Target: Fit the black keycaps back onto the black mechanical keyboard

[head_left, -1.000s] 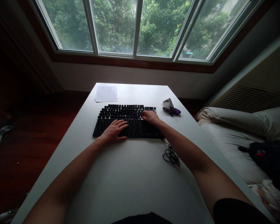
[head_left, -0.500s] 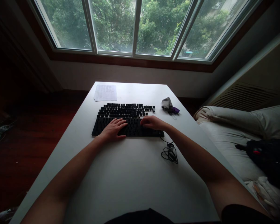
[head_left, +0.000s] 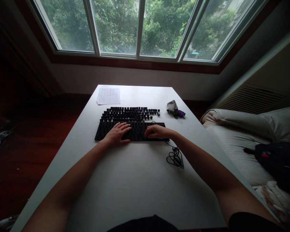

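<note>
A black keyboard point(head_left: 137, 132) lies across the white table. My left hand point(head_left: 117, 133) rests flat on its left part, fingers spread and thumb at the front edge. Over the right part, my right hand point(head_left: 158, 131) is closed with its fingertips bent down onto the keyboard. Whatever those fingers hold, if anything, is hidden by the hand. Just behind the keyboard, many loose black keycaps point(head_left: 125, 115) stand in rows. A thin dark curved piece point(head_left: 154, 122) shows at the keyboard's back edge, too small to name.
A coiled black cable point(head_left: 175, 157) lies at the keyboard's front right. Farther back are a printed paper sheet point(head_left: 108, 96) on the left and a grey cloth point(head_left: 172, 106) with a purple bundle point(head_left: 180, 113) on the right. A pale sofa point(head_left: 229, 141) stands right of the table.
My right hand has shifted slightly toward me over the keyboard, uncovering part of its back edge. My left hand stays in place. The whole view has shifted very little.
</note>
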Tool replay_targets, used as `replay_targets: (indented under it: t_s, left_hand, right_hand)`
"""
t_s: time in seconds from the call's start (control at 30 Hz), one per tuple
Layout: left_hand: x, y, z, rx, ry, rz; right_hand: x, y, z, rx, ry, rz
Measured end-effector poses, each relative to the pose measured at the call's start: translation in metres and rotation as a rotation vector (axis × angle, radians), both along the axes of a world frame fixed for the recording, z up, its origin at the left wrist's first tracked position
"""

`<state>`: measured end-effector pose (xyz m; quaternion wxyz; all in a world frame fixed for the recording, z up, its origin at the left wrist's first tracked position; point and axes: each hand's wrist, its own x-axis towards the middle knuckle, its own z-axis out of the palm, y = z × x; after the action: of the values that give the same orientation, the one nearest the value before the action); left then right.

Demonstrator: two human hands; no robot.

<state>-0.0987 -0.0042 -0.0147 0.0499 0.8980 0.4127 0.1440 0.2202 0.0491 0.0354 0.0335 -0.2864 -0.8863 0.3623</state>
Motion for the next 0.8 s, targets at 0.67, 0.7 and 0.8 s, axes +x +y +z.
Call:
replay_targets:
  t_s: [0.67, 0.7, 0.8]
  left_hand:
    - [0.002, -0.001, -0.002, 0.002, -0.002, 0.003]
    - [0.002, -0.001, -0.002, 0.004, 0.0, 0.001]
    - [0.002, 0.0, -0.002, 0.007, 0.008, -0.002]
  right_hand:
    - [-0.004, 0.013, -0.003, -0.06, -0.136, -0.081]
    - [-0.004, 0.012, -0.003, -0.059, -0.14, -0.076]
    - [-0.003, 0.009, -0.002, -0.044, -0.148, -0.053]
